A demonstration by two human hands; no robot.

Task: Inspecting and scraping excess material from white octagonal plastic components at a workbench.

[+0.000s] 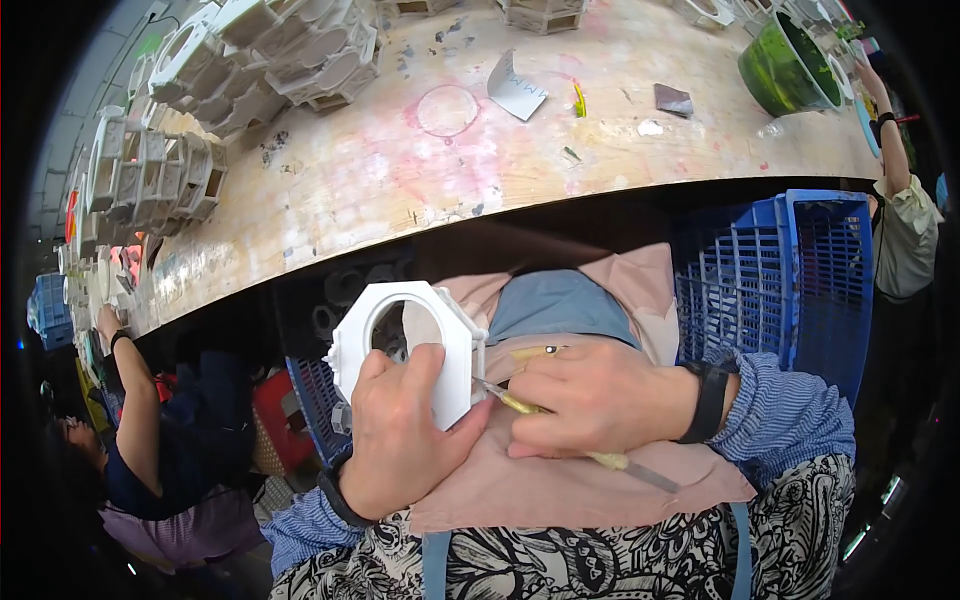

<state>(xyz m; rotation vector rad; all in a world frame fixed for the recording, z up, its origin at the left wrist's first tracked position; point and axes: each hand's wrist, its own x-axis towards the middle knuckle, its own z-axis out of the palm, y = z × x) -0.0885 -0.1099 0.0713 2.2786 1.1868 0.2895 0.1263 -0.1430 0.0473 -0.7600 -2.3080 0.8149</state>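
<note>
A white octagonal frame point(457, 365) with a large round opening is tilted up over my lap. My left hand point(400, 430) grips it, fingers at the opening and thumb along the lower edge. In my right hand point(605, 395) is a slim yellowish-handled tool point(520, 403), its thin metal tip at the frame's right side. Whether that tip touches the frame is too small to tell. From under the same hand sticks out a flat grey blade point(652, 477) with a pale wrapped neck. Below both hands lies a pink cloth point(570, 495) across my lap.
A paint-stained wooden table point(340, 190) spans the far side, with stacked whitish frames point(320, 60) at left. On it are a folded card point(515, 90), a dark square point(673, 100) and a green-stained tub point(785, 65). Blue crates point(740, 270) flank me; people work at both sides.
</note>
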